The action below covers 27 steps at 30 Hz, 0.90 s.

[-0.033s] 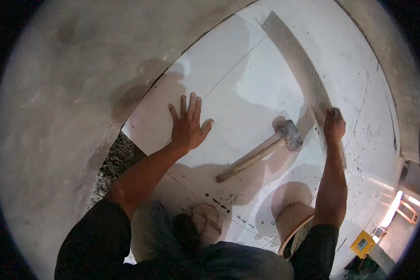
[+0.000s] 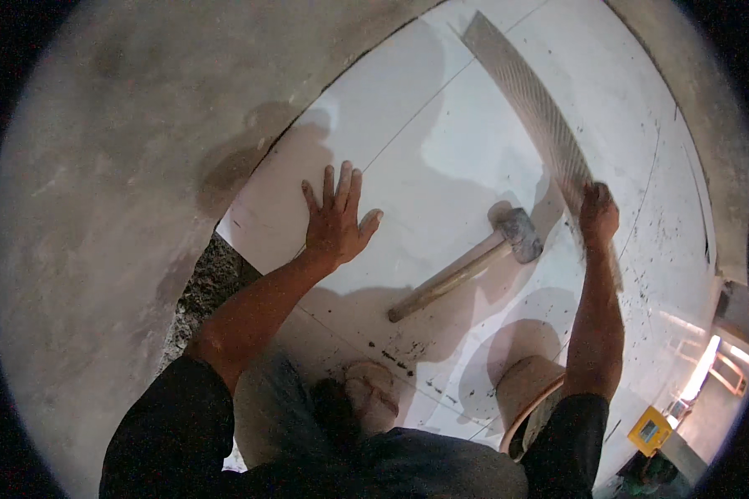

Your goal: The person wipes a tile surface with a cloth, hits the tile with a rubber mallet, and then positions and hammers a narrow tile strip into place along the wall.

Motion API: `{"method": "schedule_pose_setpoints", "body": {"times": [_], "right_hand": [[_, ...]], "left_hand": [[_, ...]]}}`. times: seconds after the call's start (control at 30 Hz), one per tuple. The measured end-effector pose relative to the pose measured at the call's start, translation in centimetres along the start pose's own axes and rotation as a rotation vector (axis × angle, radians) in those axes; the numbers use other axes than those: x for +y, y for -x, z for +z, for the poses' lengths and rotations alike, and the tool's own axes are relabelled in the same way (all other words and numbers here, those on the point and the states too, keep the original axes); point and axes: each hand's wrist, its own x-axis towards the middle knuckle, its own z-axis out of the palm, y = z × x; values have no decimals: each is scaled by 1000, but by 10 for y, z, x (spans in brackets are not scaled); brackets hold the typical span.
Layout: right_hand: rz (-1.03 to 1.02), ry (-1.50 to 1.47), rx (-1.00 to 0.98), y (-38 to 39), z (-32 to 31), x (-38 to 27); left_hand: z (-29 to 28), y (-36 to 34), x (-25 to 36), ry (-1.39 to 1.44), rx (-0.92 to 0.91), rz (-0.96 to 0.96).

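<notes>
My left hand (image 2: 337,218) lies flat with its fingers spread on a large white floor tile (image 2: 408,200), close to the tile's left edge. At the right, my right hand (image 2: 598,214) is closed around the near part of a long, flat, grey-brown straightedge (image 2: 531,100), marked with slanting streaks. The straightedge reaches away across the tiles toward the top; whether its whole length touches them I cannot tell. Between my hands a mallet (image 2: 462,273) with a wooden handle and a dark grey head lies on the tile, touched by neither hand.
Rough dark mortar (image 2: 204,287) shows in a gap left of my left forearm. Bare grey wall or floor (image 2: 116,183) borders the tiles at left. A bucket (image 2: 520,391) stands by my right arm. Dark crumbs (image 2: 389,356) dot the tiles. A yellow device (image 2: 649,430) sits at lower right.
My right hand and the straightedge have shifted slightly upward in the view. My left hand stays flat on the tile.
</notes>
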Motion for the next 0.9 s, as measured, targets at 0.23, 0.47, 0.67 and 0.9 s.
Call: {"method": "schedule_pose_setpoints", "body": {"times": [0.23,0.47,0.67,0.9], "right_hand": [[-149,141,-44,-48,20,-28],[-379,12,-65,-93,38,-13],[-391,89,-47,-103,39,-23],[-348,212,-206,-115,35,-32]], "left_hand": [[4,6,-6,38,8,107],[7,3,-9,49,78,114],[10,3,-10,112,59,89],[4,2,-11,132,11,85]]}}
